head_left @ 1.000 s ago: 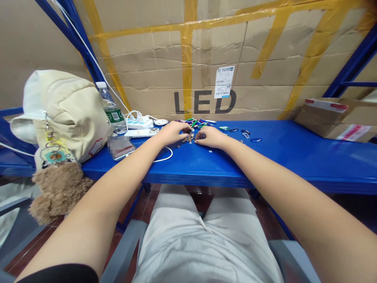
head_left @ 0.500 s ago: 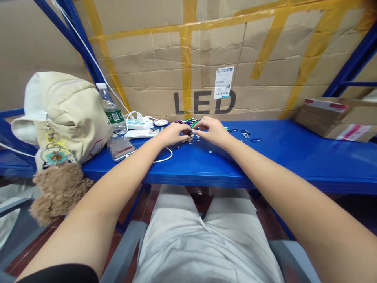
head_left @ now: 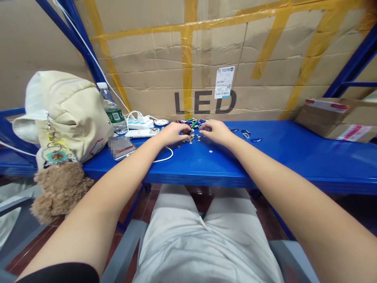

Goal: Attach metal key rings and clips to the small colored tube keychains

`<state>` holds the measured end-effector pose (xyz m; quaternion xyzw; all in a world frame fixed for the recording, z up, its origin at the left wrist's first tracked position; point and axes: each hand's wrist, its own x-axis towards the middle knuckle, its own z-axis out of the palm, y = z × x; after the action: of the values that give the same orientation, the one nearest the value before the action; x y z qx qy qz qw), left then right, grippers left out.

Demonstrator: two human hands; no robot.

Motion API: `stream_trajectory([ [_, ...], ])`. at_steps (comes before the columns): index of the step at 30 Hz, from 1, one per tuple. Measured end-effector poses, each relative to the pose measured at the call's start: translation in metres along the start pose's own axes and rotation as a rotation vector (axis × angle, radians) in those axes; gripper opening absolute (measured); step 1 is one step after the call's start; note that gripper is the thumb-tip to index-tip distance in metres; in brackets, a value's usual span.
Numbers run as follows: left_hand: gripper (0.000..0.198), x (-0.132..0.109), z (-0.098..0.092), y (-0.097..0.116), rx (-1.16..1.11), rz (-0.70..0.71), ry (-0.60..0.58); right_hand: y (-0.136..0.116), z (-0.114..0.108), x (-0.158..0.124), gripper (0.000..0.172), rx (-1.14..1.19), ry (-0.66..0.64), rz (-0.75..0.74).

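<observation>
A small pile of tiny discs (head_left: pixel 189 139) lies on the blue bench (head_left: pixel 294 157) between the two bare hands. The left hand (head_left: pixel 173 133) is at its 9 o'clock, fingers curled in close against it; whether they pinch anything is hidden. The right hand (head_left: pixel 218 132) hangs bent at 2 o'clock, a little apart from the pile — I cannot tell if it grips something. A heap of slim coloured pieces (head_left: pixel 201 122) sits at 12 to 1 o'clock, and one pale disc (head_left: pixel 210 151) lies alone at 4. Farther out are blue carabiners (head_left: pixel 256 140) at 3 o'clock, a white phone (head_left: pixel 141 133) at 9 and a water bottle (head_left: pixel 114 115) at 10.
</observation>
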<state>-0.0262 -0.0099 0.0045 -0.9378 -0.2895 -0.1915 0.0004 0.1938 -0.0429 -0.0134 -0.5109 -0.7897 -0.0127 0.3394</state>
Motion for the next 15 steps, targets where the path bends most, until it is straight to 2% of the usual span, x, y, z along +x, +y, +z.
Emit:
stream_trajectory([
  [3, 0.023, 0.000, 0.000, 0.000, 0.010, -0.003, -0.011, 0.007, 0.004, 0.001, 0.016, -0.101, -0.151, 0.047],
  [5, 0.023, 0.000, -0.001, 0.002, 0.011, -0.001, -0.013, 0.009, 0.006, 0.002, 0.019, -0.128, -0.195, 0.065],
  [10, 0.021, -0.001, -0.003, 0.005, 0.011, 0.000, -0.030, 0.005, 0.014, 0.005, 0.020, -0.143, -0.231, 0.106],
  [15, 0.023, -0.001, -0.001, 0.003, 0.010, -0.018, -0.030, 0.003, 0.016, 0.007, 0.015, -0.119, -0.197, 0.108],
])
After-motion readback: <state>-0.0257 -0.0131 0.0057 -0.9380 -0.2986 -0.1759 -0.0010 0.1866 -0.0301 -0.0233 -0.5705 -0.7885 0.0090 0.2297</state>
